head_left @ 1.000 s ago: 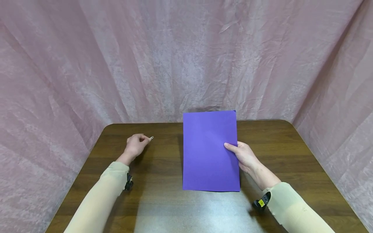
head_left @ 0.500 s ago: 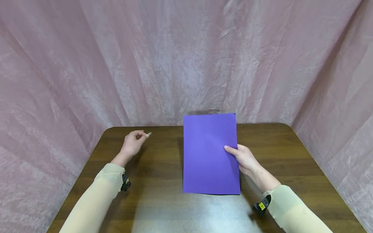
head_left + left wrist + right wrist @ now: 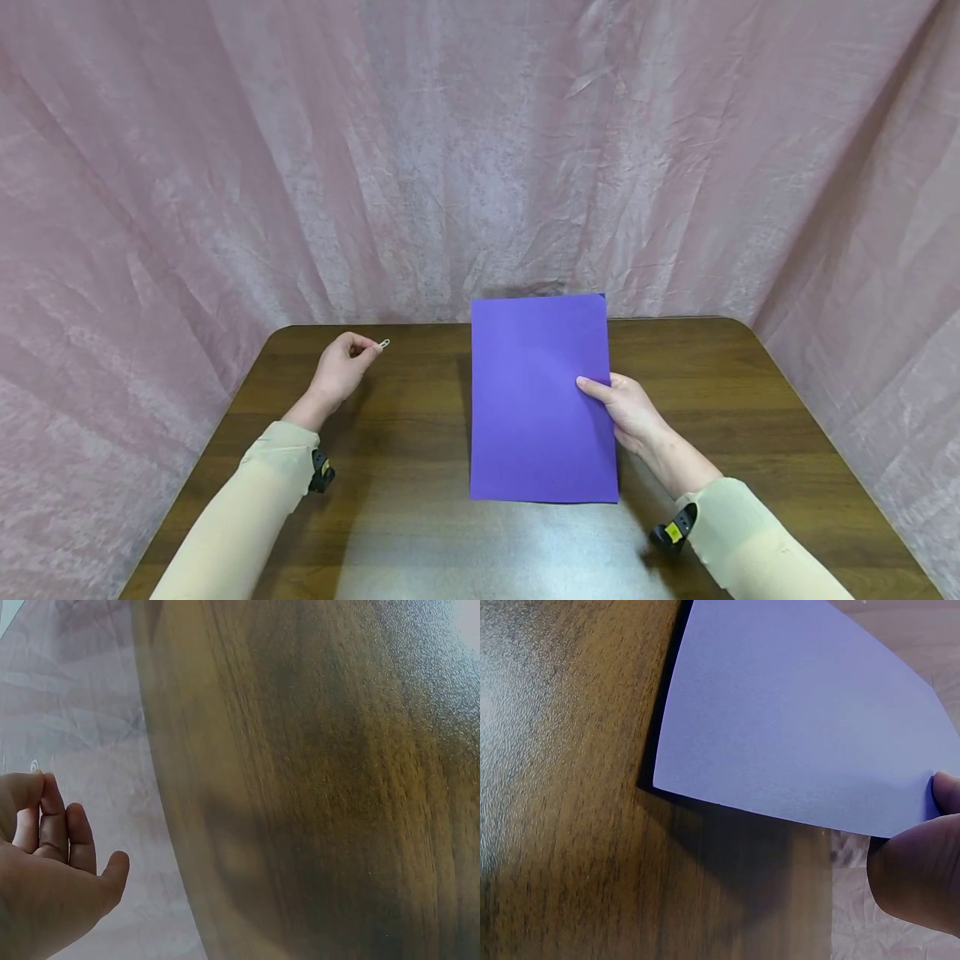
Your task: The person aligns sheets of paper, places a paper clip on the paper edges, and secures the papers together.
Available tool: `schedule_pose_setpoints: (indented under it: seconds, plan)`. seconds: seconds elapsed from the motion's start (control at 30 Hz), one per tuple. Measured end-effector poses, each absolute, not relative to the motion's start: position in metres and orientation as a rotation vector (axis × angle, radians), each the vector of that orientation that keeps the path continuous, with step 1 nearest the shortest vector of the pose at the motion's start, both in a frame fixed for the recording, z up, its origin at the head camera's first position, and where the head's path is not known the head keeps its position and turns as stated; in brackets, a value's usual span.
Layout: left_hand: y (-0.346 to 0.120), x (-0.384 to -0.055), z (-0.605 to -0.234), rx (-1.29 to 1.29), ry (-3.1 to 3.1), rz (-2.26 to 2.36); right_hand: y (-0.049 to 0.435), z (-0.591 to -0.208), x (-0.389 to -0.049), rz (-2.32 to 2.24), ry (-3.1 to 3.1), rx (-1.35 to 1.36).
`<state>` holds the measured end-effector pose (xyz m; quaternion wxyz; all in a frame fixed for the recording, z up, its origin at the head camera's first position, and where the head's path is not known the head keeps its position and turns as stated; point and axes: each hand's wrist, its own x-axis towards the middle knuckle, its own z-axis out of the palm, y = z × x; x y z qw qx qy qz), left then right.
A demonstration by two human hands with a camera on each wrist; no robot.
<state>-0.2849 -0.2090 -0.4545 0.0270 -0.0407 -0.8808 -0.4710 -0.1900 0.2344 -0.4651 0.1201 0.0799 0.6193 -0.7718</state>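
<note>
Between the thumb and index fingertips of my left hand (image 3: 336, 372) is a small pale paper clip (image 3: 385, 343), its looped end sticking out past them. It hangs over the far left of the table. In the left wrist view the same paper clip (image 3: 34, 765) shows as a tiny loop above the fingertips. My right hand (image 3: 637, 414) grips a purple sheet of paper (image 3: 536, 417) by its right edge, thumb on the front and the other fingers hidden behind. The right wrist view has the sheet (image 3: 795, 712) tilted above the table, casting a shadow beneath it.
A brown wood-grain table (image 3: 420, 450) with rounded far corners lies under both hands. Pink curtains (image 3: 465, 150) hang behind it and on both sides. A glossy reflection brightens its near middle. Each wrist carries a small black device, such as the right one (image 3: 673, 529).
My left hand has moved a little left and toward the far edge, still pinching the paper clip. The right hand keeps the purple sheet nearly still, while the whole view has shifted slightly.
</note>
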Motion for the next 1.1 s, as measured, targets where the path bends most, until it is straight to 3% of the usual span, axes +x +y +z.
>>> schedule_pose_setpoints:
  seconds: [1.1]
  plan:
    - [-0.2113,-0.2919,-0.4595,-0.113,-2.699,-1.554,0.2354,-0.4657,-0.1903,-2.261,1.811,0.236]
